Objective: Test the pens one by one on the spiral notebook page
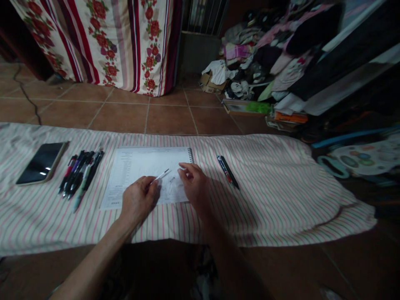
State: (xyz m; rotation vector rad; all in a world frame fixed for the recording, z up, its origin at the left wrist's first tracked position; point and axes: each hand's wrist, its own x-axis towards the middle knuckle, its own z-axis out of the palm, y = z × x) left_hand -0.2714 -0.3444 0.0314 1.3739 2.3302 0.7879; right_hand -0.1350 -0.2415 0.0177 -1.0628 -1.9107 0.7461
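My left hand (139, 197) is closed, pinching a slim white pen refill (161, 175) between thumb and forefinger; its dark end points up and right, toward my other hand. My right hand (194, 183) has its thumb and forefinger drawn together, with a small pale bit at the tips too small to name. Both hands are over a spiral-bound notebook (146, 160) with a printed page and some scribbles. Right of the notebook, two pens (228, 171) lie side by side on the striped cloth (275, 191).
A bunch of several pens (79, 173) lies left of the notebook, and a dark-screened phone (40, 163) lies farther left. Beyond the cloth are floor tiles (125, 112), a floral curtain (125, 41), heaped clothes (265, 54) and a small cardboard box (212, 84).
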